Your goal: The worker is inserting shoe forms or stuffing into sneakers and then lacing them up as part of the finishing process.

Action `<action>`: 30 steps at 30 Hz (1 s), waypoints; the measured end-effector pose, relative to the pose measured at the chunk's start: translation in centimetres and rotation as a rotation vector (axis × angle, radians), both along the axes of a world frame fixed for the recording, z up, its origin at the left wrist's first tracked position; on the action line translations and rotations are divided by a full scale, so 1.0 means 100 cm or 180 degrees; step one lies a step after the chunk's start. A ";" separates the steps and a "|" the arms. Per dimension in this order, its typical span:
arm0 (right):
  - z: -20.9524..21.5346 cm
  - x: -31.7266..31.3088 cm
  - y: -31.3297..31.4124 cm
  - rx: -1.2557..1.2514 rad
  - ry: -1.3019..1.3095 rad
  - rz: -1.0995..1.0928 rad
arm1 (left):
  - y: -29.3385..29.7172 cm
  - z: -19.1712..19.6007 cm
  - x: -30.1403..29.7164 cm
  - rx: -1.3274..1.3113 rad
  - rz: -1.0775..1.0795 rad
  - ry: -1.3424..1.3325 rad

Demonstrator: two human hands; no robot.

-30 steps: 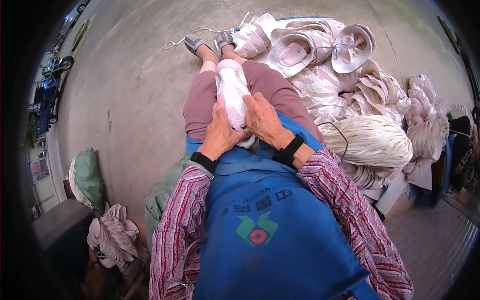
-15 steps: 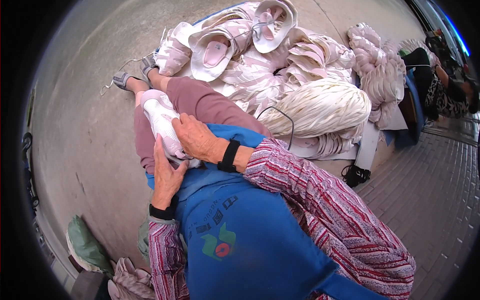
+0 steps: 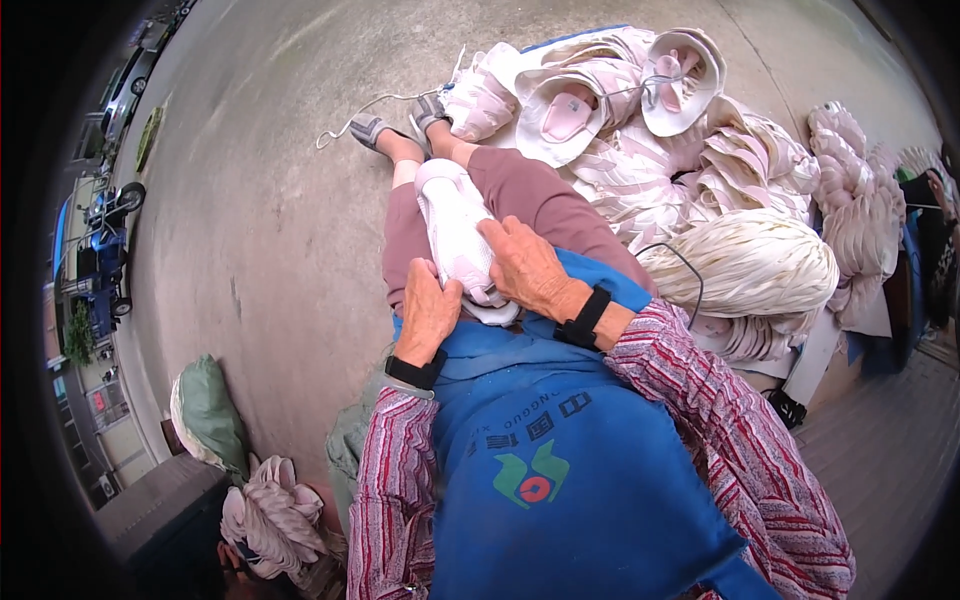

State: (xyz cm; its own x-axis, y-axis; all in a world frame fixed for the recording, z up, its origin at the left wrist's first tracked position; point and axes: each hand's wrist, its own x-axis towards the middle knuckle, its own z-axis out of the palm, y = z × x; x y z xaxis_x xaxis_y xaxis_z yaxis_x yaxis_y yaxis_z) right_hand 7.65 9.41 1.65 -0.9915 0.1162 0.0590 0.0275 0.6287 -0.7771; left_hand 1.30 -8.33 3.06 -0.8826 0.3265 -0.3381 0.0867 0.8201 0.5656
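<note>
A white and pale pink shoe upper lies lengthwise along my thigh, its rounded toe end pointing away from me and its collar end near the blue apron. My left hand grips its left edge near the collar, with thumb and fingers pinched together. On the opposite edge my right hand holds the upper, fingers curled over it and fingertips partly hidden. Dark bands circle both wrists.
Right of my legs lies a large heap of strung shoe uppers, beside a cream bundle and a dark wire loop. At lower left are a green sack and more bundled uppers. A blue vehicle stands far left.
The view has swung left, so everything sits further right in it. My left thumb and fingers have come together on the upper's edge; my right hand has slid toward the collar end.
</note>
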 end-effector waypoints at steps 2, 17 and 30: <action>0.002 0.005 0.001 0.0036 0.0011 0.0065 | 0.001 0.004 0.010 -0.0159 -0.0148 0.0168; -0.015 -0.001 -0.003 0.0000 0.0041 0.0029 | 0.012 -0.007 0.013 -0.0009 -0.0495 0.0777; -0.004 0.000 0.017 -0.0306 -0.0487 0.0405 | 0.000 0.020 0.062 0.0170 -0.1459 0.0871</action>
State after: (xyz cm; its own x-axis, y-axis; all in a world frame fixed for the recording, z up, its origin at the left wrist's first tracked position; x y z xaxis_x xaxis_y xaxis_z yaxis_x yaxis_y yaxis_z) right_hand 7.69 11.07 1.28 -0.9950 -0.0124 -0.0987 0.0750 0.5580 -0.8265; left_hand 7.55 -8.32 5.05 -0.6991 0.7096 -0.0880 0.5793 0.6342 0.5121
